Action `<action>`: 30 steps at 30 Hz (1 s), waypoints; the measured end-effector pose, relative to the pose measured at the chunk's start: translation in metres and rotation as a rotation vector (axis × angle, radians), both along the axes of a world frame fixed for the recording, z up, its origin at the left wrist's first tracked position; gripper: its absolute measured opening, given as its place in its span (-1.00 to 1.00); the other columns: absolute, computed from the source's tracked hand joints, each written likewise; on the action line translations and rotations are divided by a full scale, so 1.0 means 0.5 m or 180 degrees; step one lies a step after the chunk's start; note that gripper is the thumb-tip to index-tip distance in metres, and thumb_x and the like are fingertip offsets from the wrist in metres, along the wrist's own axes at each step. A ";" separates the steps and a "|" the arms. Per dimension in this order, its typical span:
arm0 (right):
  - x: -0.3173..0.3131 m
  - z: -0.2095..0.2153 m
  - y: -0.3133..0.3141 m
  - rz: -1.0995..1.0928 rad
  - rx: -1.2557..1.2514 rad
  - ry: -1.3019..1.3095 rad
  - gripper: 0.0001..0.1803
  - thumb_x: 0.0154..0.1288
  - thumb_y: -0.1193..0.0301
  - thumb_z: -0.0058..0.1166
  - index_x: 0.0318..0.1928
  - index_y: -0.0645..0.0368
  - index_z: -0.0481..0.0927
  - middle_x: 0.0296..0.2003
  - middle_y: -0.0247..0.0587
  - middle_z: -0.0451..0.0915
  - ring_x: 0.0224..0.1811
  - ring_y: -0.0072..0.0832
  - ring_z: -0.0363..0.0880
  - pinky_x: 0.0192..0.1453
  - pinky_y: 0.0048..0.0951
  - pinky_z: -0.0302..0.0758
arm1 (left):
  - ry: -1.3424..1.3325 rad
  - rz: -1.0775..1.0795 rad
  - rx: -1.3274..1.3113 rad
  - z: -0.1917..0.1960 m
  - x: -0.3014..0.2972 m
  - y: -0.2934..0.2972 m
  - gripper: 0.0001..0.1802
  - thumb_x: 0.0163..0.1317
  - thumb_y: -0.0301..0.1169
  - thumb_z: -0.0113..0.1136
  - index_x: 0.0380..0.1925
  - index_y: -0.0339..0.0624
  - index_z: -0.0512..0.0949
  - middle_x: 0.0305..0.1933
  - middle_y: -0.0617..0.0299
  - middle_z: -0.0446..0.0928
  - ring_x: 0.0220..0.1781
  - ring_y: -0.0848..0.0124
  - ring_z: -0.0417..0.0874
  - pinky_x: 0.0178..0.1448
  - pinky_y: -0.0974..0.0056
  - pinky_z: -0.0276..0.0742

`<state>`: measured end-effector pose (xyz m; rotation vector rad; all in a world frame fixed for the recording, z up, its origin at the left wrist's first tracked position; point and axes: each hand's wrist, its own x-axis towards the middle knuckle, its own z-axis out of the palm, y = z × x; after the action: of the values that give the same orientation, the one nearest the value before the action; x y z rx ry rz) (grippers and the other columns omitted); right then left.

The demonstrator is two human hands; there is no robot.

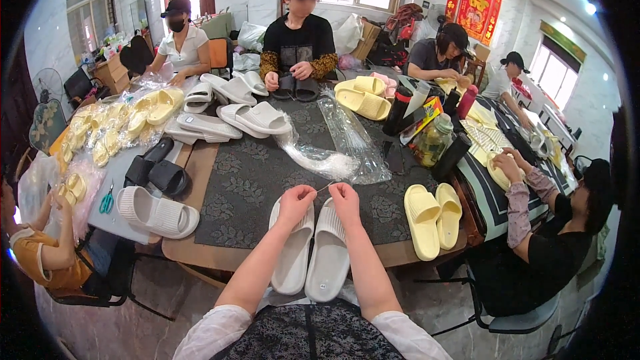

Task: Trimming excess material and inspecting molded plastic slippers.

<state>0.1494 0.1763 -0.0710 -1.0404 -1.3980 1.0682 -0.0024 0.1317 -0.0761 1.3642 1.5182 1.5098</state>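
Between the two sets of pinched fingertips a thin strand (324,189) was stretched, level and crosswise. It was gripped by the left hand (295,201) at one end and by the right hand (345,199) at the other, both closed on it. Directly under the fingers a white slipper pair (312,247) was laid, long axis running toward the body, equally near both hands. Clear bags (333,153) were heaped just beyond.
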 end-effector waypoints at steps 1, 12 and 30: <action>0.001 0.000 -0.001 0.0106 0.0010 -0.0101 -0.84 0.26 0.39 0.17 -0.30 0.26 0.62 -0.47 -0.48 0.55 -0.42 -0.75 0.40 -0.33 -0.61 0.37 | 0.0039 -0.0001 -0.0004 0.000 0.000 0.000 -0.79 0.13 -0.34 0.25 -0.32 -0.26 0.66 -0.47 0.22 0.64 -0.42 0.49 0.61 -0.27 0.35 0.51; -0.001 -0.012 0.006 0.0289 -0.0058 -0.0130 -0.83 0.25 0.37 0.19 -0.29 0.25 0.62 -0.45 -0.46 0.57 -0.39 -0.73 0.45 -0.29 -0.61 0.40 | -0.0053 -0.0031 0.0008 0.001 0.002 -0.004 -0.81 0.13 -0.36 0.25 -0.33 -0.25 0.66 -0.47 0.24 0.64 -0.43 0.52 0.59 -0.28 0.35 0.50; 0.005 -0.015 0.010 -0.0164 -0.0214 -0.0375 -0.77 0.25 0.32 0.19 -0.25 0.25 0.63 -0.44 -0.36 0.61 -0.40 -0.65 0.48 -0.27 -0.52 0.44 | 0.0095 -0.0066 0.0053 0.016 0.009 -0.011 -0.86 0.18 -0.44 0.23 -0.33 -0.31 0.63 -0.49 0.34 0.58 -0.43 0.62 0.49 -0.30 0.42 0.43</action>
<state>0.1517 0.1812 -0.0783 -1.1986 -1.4291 1.0363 0.0022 0.1264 -0.0680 1.4137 1.5082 1.4990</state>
